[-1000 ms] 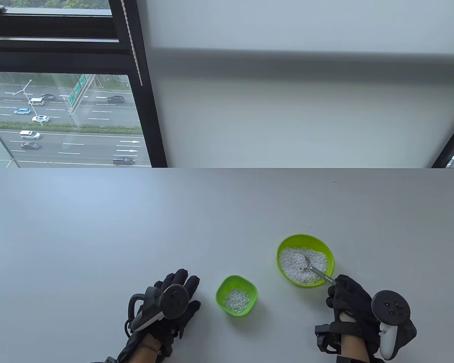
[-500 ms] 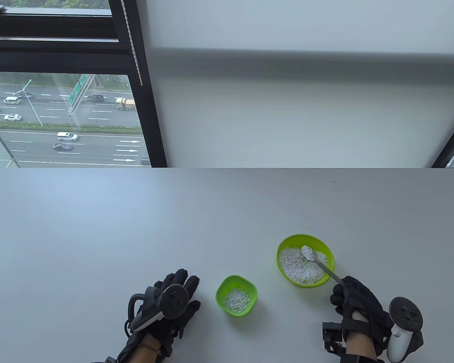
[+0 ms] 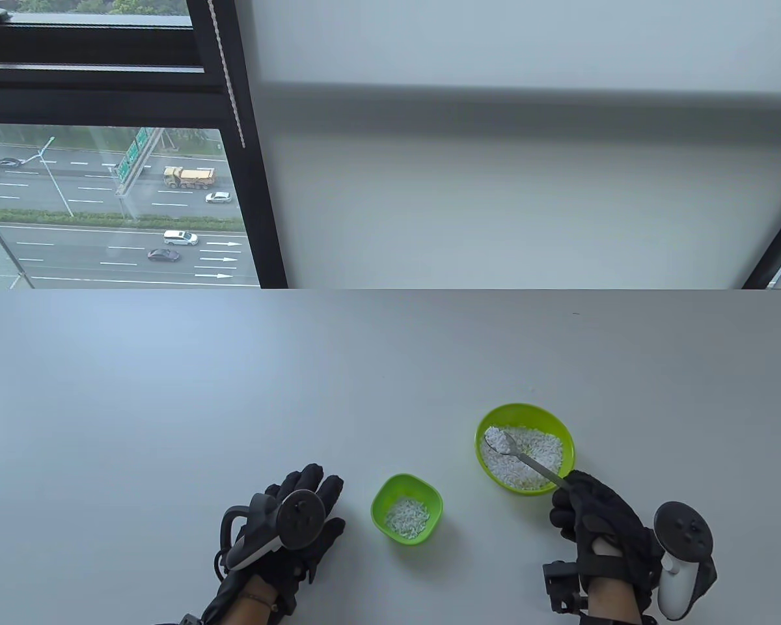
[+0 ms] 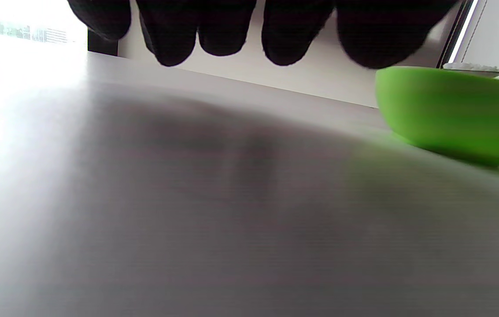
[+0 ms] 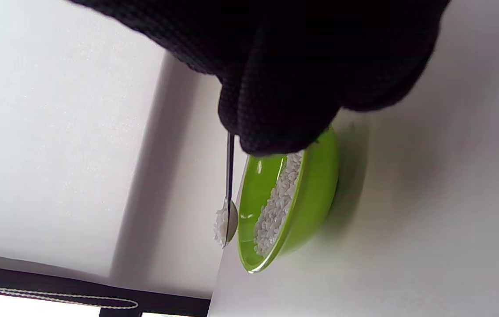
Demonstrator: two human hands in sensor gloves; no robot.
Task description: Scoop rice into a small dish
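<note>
A large green bowl (image 3: 555, 426) of white rice stands at the right of the table. A small green dish (image 3: 428, 493) with a little rice stands to its left. My right hand (image 3: 586, 514) grips the handle of a metal spoon (image 3: 524, 456). The spoon's bowl is heaped with rice and sits raised over the left part of the large bowl. The right wrist view shows the loaded spoon (image 5: 228, 215) above the large bowl (image 5: 311, 207). My left hand (image 3: 299, 514) rests flat on the table left of the small dish (image 4: 456, 110), holding nothing.
The white table (image 3: 234, 390) stretches far behind both dishes. A window (image 3: 104, 202) and a wall lie past its far edge.
The spoon dug into the rice, then lifted out loaded. It has now swung left over the large bowl toward the small dish, with my right hand shifting left. The left hand has not moved.
</note>
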